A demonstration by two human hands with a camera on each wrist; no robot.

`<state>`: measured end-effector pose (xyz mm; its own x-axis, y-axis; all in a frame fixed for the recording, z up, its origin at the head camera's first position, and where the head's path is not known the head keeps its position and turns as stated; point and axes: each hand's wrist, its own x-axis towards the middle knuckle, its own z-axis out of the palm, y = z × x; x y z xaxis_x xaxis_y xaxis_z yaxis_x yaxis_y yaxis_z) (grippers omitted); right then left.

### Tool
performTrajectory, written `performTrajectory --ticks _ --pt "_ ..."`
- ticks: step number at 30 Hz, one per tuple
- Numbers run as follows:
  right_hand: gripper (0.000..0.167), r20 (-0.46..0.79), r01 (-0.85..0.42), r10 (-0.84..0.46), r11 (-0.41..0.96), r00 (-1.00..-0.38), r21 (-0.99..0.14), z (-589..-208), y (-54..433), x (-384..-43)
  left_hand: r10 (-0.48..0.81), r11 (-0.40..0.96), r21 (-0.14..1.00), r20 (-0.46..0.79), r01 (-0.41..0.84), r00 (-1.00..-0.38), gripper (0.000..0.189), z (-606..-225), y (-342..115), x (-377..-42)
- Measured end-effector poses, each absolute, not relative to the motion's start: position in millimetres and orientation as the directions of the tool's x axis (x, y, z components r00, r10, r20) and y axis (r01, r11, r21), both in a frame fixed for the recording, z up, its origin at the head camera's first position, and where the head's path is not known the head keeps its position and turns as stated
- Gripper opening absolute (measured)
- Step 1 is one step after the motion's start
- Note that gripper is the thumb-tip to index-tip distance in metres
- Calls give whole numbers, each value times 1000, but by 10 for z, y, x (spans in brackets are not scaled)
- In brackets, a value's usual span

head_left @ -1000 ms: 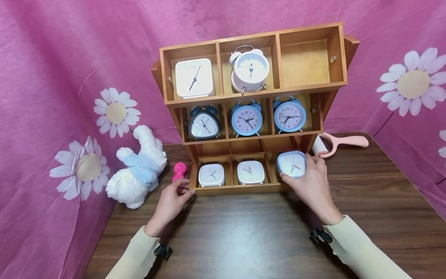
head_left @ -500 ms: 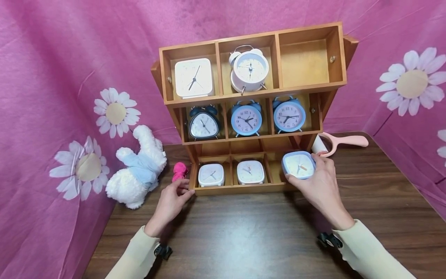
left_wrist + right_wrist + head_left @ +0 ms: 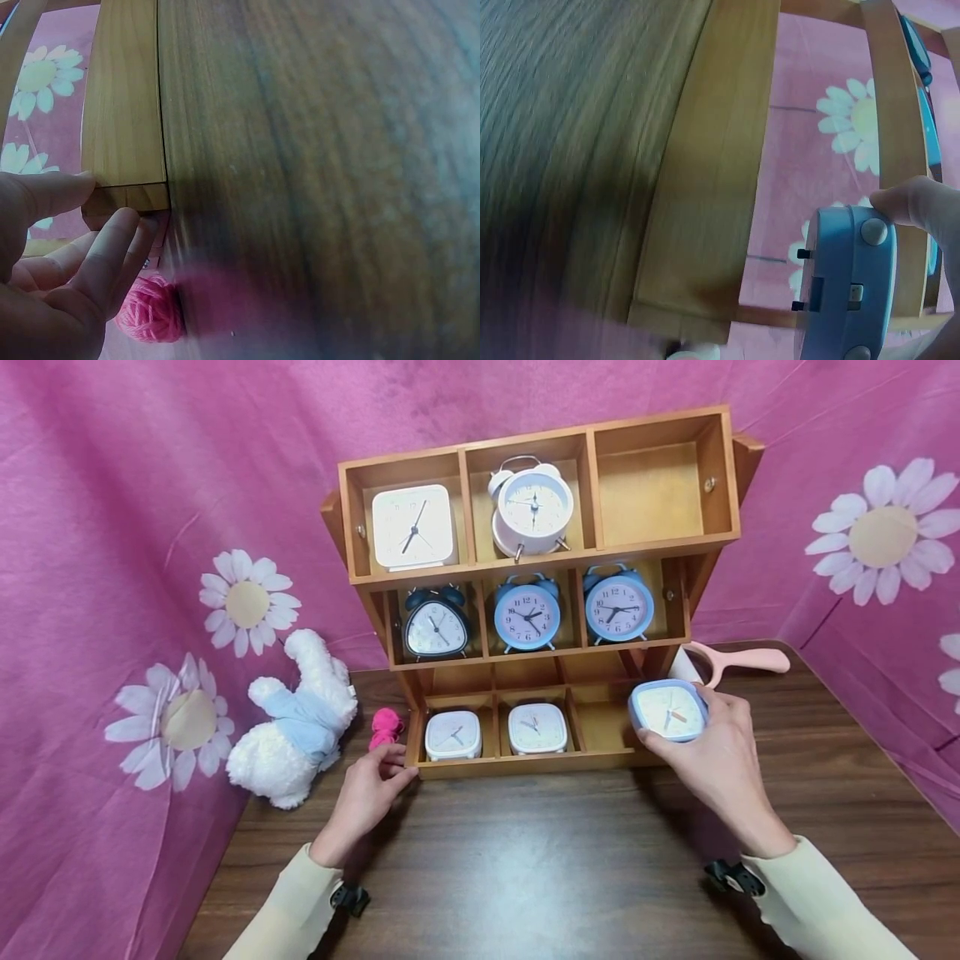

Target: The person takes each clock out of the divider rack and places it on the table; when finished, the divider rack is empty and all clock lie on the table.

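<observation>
My right hand [image 3: 720,764] grips a blue, rounded-square alarm clock [image 3: 669,710] between thumb and fingers, off the right end of the wooden shelf's bottom row. Its blue back, with buttons and small black knobs, shows in the right wrist view [image 3: 847,281]. At the lower left corner of the wooden shelf [image 3: 540,765], my left hand [image 3: 365,797] pinches the frame, thumb on one face and fingers on the other. Two white square clocks, a left one [image 3: 453,735] and a middle one [image 3: 537,728], sit in the bottom row, whose right compartment holds no clock.
Upper compartments hold a white square clock [image 3: 413,527], a white twin-bell clock [image 3: 532,510], a dark clock [image 3: 437,628] and two blue bell clocks [image 3: 527,617]. A white plush toy [image 3: 307,718] and pink yarn ball [image 3: 386,727] lie left; a pink-handled lint roller [image 3: 750,660] lies right.
My right hand has carried the blue alarm clock to the right, out of the bottom right compartment. The left hand stays at the shelf corner.
</observation>
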<state>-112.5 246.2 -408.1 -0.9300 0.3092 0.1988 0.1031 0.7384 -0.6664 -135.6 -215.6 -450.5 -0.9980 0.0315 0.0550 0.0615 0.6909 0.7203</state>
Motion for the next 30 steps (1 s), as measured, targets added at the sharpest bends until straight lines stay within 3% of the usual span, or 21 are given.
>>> performTrajectory --ticks 12,22,30 --pt "107 153 170 341 750 -928 -640 -4182 2827 -1071 14 691 721 64 56 -998 34 -4526 -2145 -1343" --pt "107 151 179 347 753 -926 -633 -4195 2954 -1024 88 604 764 221 228 -971 42 -4920 -2322 -1517" --pt "108 141 183 338 762 -931 -621 -4206 3064 -1034 39 646 753 135 128 -990 35 -4659 -2215 -1403"
